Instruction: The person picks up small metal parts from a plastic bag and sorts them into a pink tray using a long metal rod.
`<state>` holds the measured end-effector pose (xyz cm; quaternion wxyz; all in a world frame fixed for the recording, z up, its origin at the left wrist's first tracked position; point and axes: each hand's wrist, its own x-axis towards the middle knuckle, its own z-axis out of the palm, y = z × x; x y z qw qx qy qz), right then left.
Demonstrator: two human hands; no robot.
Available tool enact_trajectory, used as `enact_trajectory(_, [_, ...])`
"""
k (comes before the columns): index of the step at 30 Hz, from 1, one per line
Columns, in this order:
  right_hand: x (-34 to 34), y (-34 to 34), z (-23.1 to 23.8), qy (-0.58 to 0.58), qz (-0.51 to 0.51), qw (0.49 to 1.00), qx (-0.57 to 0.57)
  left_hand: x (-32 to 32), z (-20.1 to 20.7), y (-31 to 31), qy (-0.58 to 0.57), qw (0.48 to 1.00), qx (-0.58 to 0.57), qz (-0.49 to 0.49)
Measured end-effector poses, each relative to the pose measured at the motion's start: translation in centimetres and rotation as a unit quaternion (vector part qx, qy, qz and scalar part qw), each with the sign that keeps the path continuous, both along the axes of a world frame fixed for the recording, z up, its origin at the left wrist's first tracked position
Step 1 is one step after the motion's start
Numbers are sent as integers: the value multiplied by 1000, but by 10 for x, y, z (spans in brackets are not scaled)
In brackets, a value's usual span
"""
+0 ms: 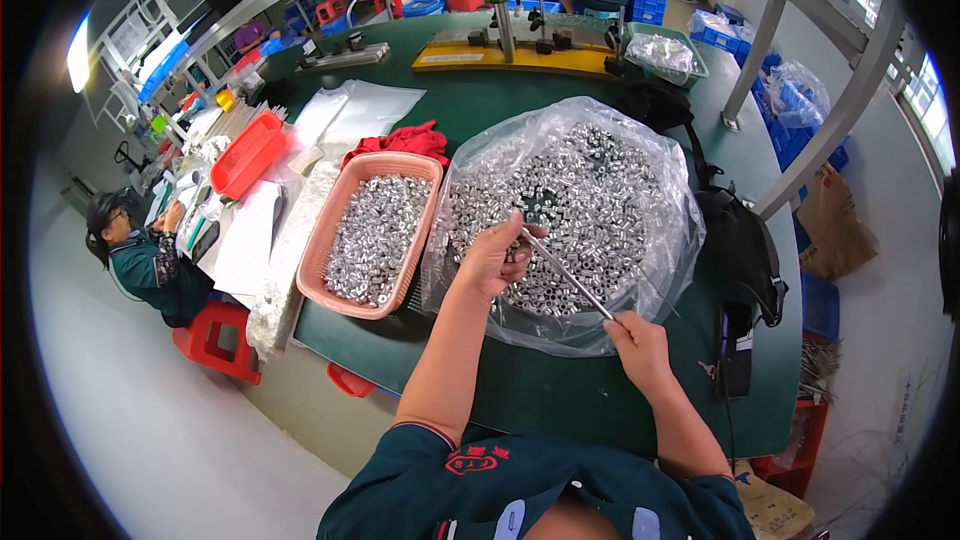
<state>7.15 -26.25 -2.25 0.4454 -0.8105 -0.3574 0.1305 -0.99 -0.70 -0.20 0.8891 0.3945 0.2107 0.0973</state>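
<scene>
Pink basket [320,245] of small metal pieces [380,235], then left hand [494,258] and right hand [642,348] on a thin metal rod [570,278] over an open plastic bag [676,202].
On the green counter [540,390], the basket holds a broad layer of silvery pieces, a red cloth [410,142] just behind it. Next, the left hand's fingers curl closed around the rod's upper end; whether they also pinch a piece, I cannot tell. The rod slants down rightward across the bag's wide heap of similar pieces, to the right hand, closed on its near end. A black pouch [738,245] lies farther right. The work looks under way, with plenty in both containers; which pieces are finished, and how many remain, is unclear.
</scene>
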Motion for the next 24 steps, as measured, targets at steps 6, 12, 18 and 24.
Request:
enact_trajectory(6, [8, -1, 4, 68, -12, 997, 17, -7, 3, 13, -2, 996, -85, 38])
enact_trajectory(12, [11, -5, 11, 61, 9, 998, 2, -14, -14, 30, -73, 990, -109, 51])
enact_trajectory(18, [12, -6, 11, 33, 29, 999, -3, -15, -10, 25, -74, 991, -51, 96])
enact_trajectory(24, [10, -6, 22, -64, 15, 997, -31, -12, -5, 22, -19, 988, 122, 94])
